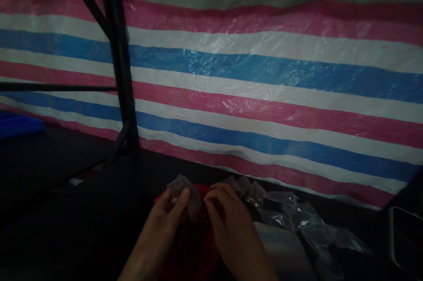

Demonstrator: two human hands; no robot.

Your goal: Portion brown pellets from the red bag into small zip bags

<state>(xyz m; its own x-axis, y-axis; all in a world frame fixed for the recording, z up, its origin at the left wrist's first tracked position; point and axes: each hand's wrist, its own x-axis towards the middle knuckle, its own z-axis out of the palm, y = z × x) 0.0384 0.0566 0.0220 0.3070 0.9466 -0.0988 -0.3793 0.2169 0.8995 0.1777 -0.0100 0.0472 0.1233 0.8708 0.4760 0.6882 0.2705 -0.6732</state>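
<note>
A small clear plastic bag (194, 204) is gripped between the thumb and fingers of my left hand (165, 215), above a red bowl (209, 254). Dark small pieces, too dim to name, lie inside the bowl. Just right of the bag, my right hand (229, 223) has its fingertips pinched together over the bowl's right side. Whatever those fingertips hold, if anything, is too small and dark to tell.
Filled small bags (256, 193) lie behind my right hand, with flat clear bags (309, 219) beside them. A pale flat tray or lid (286, 250) is at the right. A striped tarp (264, 74) hangs behind, near a dark metal post (124, 69).
</note>
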